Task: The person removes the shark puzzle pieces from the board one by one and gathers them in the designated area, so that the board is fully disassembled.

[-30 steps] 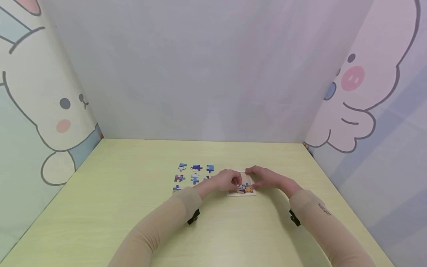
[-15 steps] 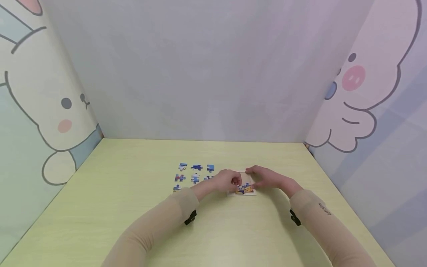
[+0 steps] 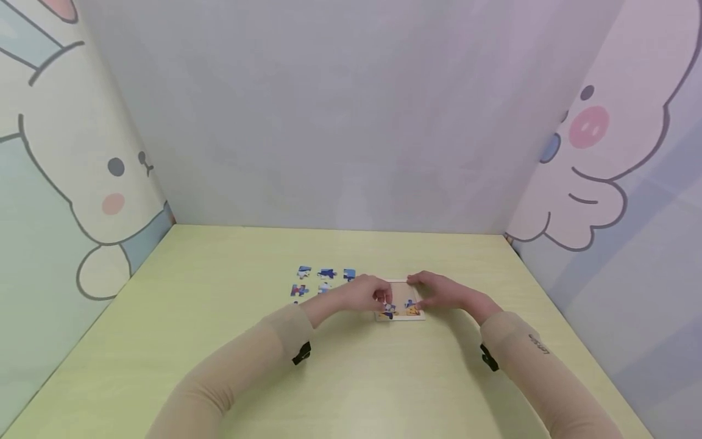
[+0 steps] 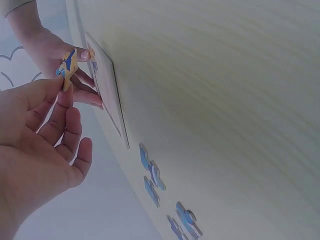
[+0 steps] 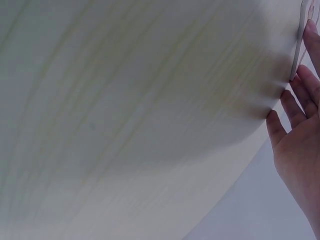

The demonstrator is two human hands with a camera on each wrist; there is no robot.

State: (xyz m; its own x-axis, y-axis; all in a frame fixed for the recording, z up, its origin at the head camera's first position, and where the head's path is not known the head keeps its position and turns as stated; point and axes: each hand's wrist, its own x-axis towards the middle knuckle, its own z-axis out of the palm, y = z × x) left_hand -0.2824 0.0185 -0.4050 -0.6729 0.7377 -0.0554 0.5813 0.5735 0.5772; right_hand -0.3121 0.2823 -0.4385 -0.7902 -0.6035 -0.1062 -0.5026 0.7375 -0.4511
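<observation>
My left hand (image 3: 363,294) pinches a blue and yellow jigsaw piece (image 4: 70,67) between thumb and forefinger; the other fingers curl loosely. In the left wrist view the piece is tilted and apart from the puzzle tray (image 4: 111,95). From the head it appears over the near left part of this pale-rimmed tray (image 3: 403,292). My right hand (image 3: 443,292) rests along the tray's right edge, thumb near a yellow and blue piece (image 3: 412,309) in the near right corner. In the right wrist view, the fingers (image 5: 295,110) of that hand are extended beside the tray rim.
Several loose jigsaw pieces (image 3: 326,274) lie in rows on the pale yellow table (image 3: 230,274), left of the tray. My left forearm hides some of them. A grey back wall (image 3: 340,134) and printed side walls enclose the table.
My left hand has shifted a little left with the pinched piece, leaving a gap between it and the yellow piece. The right hand stays at the tray edge. The head view has shifted slightly.
</observation>
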